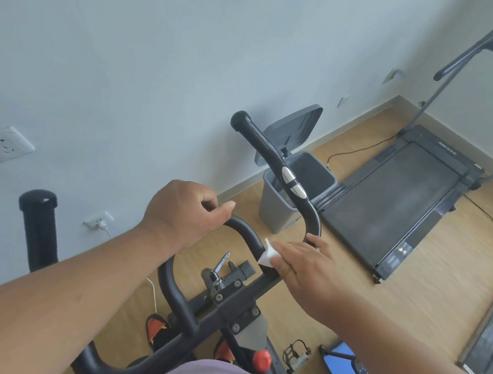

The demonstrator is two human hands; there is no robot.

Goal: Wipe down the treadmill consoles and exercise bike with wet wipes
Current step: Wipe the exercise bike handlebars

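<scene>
my left hand (182,212) curls round the top of the black padded loop handlebar (247,231) of the exercise bike, i judge to steady the bar while the other hand wipes. my right hand (310,273) lies with fingers straight and pressed together, pinning the small white wet wipe (267,257) flat against the right limb of that loop. the wipe sits under the fingertips, one corner poking out past them toward the left hand. the grey open-lidded bin (295,190) stands beyond the handlebar's right horn, and the black treadmill (401,196) waits by the wall.
</scene>
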